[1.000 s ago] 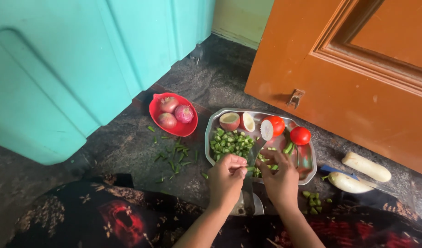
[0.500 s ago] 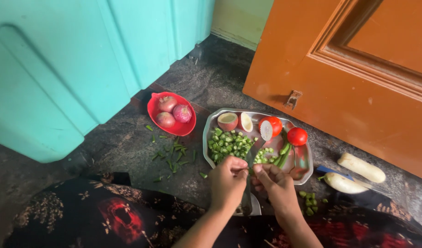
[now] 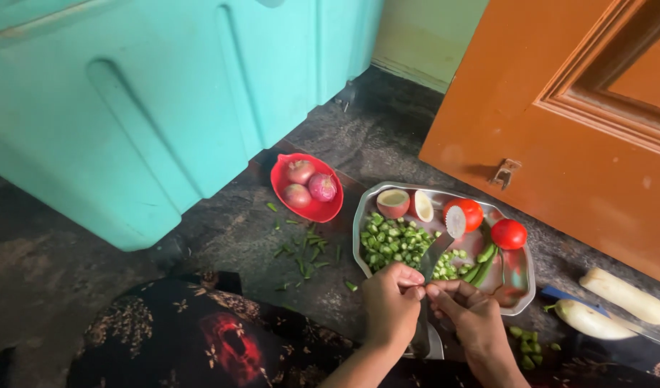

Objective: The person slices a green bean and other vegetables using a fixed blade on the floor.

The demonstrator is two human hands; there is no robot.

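Hands are meeting at the six o'clock edge of the view, above a stone floor. Left hand is pinching something small and green between thumb and fingertips, closed narrowly on it; the piece itself is too small to identify surely. Right hand is curling narrowly toward the same spot, fingertips touching the left ones, though what it is gripping cannot be told. An upright curved blade is standing between the hands, its edge facing the person, seemingly so pieces can be pushed against it. Just beyond, at twelve o'clock from the hands, a steel tray is sitting close, probably to catch cuttings: chopped green pieces are filling its nine o'clock side, with two tomatoes, green chillies and a halved onion. A red bowl of whole onions is lying at ten o'clock. Two pale peeled vegetables are resting at three o'clock, near an orange door.
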